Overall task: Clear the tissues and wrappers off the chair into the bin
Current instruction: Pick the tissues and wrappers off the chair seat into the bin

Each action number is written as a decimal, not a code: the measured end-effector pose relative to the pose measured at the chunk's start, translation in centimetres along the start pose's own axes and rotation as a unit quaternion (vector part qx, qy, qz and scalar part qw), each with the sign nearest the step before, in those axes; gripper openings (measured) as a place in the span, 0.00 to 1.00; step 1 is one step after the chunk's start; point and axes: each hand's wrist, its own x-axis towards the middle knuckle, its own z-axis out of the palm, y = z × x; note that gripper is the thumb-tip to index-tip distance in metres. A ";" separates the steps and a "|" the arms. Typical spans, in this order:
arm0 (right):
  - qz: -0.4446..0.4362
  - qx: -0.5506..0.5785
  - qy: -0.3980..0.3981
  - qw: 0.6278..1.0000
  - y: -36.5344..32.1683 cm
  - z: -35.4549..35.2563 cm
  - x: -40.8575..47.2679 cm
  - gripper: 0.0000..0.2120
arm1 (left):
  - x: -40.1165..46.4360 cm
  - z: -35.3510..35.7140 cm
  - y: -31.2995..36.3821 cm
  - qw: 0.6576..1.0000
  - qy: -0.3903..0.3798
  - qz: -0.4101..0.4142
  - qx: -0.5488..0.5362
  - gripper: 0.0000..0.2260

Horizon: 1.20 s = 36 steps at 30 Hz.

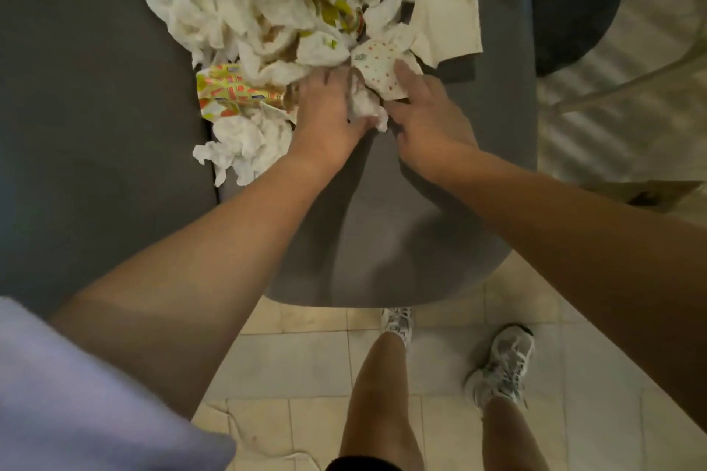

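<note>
A heap of crumpled white tissues and wrappers covers the far part of the grey chair seat. A yellow-orange printed wrapper lies at the heap's left front, with more tissues below it. My left hand lies palm down on the heap's near edge, fingers reaching into the tissues. My right hand rests on a white paper with red dots, its fingers curled onto it. A small tissue wad sits between both hands. A flat cream napkin lies at the right.
A grey cushion or armrest borders the seat on the left. A dark round object stands at the far right beyond the chair. A brown cardboard piece shows behind my right forearm. My legs and shoes stand on pale floor tiles.
</note>
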 end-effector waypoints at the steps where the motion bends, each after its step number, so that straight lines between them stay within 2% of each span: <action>1: -0.014 -0.006 0.013 1.000 -0.1 -0.1 0.0 0.24 | 0.2 0.1 -0.1 1.000 -0.001 0.003 0.009 0.27; 6: -0.075 -0.028 0.081 0.994 -0.6 -1.7 -0.3 0.22 | 0.5 0.0 -0.2 1.000 -0.006 0.014 0.013 0.15; 8: -0.119 -0.001 0.145 0.982 -0.8 -2.3 -0.7 0.19 | 0.4 -0.3 -0.2 1.000 -0.007 0.022 0.009 0.13; 11: -0.150 0.037 0.174 0.973 -1.0 -2.7 -1.6 0.15 | -0.2 -0.9 -0.4 1.000 0.008 0.021 0.004 0.12; 16: -0.153 0.062 0.149 0.975 -0.9 -3.6 -3.3 0.13 | -2.1 -2.2 0.5 0.998 0.044 0.036 -0.010 0.09; 20: -0.141 0.035 0.158 0.977 0.0 -4.9 -5.3 0.14 | -3.6 -3.3 3.0 0.995 0.082 0.030 -0.055 0.08; 28: -0.124 0.062 0.231 0.963 4.5 -9.2 -12.3 0.11 | -6.9 -4.6 10.7 0.975 0.187 0.025 -0.116 0.12; 32: -0.116 0.068 0.262 0.956 7.9 -10.9 -16.4 0.09 | -9.1 -3.0 15.1 0.977 0.157 0.072 -0.124 0.14; 36: -0.092 0.072 0.285 0.951 12.1 -12.0 -21.0 0.10 | -11.5 -0.4 20.7 0.976 0.124 0.113 -0.143 0.12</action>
